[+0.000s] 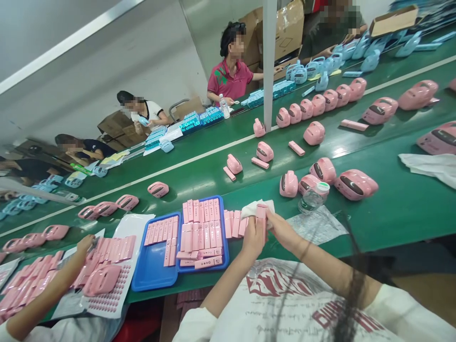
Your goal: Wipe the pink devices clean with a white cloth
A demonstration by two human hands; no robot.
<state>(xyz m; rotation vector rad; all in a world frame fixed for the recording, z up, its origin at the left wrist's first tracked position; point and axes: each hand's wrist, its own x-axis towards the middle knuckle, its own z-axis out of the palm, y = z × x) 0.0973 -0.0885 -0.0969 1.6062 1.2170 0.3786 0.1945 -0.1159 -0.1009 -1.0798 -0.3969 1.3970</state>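
In front of my chest, my left hand (253, 236) is closed around a pink rectangular plastic piece (261, 214), held upright. My right hand (280, 229) presses close against the same piece from the right, its fingers partly hidden. A white cloth (249, 209) bunches behind the piece and both hands; which fingers grip it is hard to see. More pink pieces (232, 223) lie in a row just left of my hands. Beside them, a blue tray (225, 237) holds stacked pink pieces with small printed marks, and a second blue tray (151, 280) holds fewer.
A clear bottle (309, 201) stands on plastic film (317, 227) to my right, near several pink rounded housings (356, 184). More housings line the green conveyor (199, 178). At left, a co-worker's hand (85, 243) touches pink pieces on white sheets. Co-workers sit across with blue parts.
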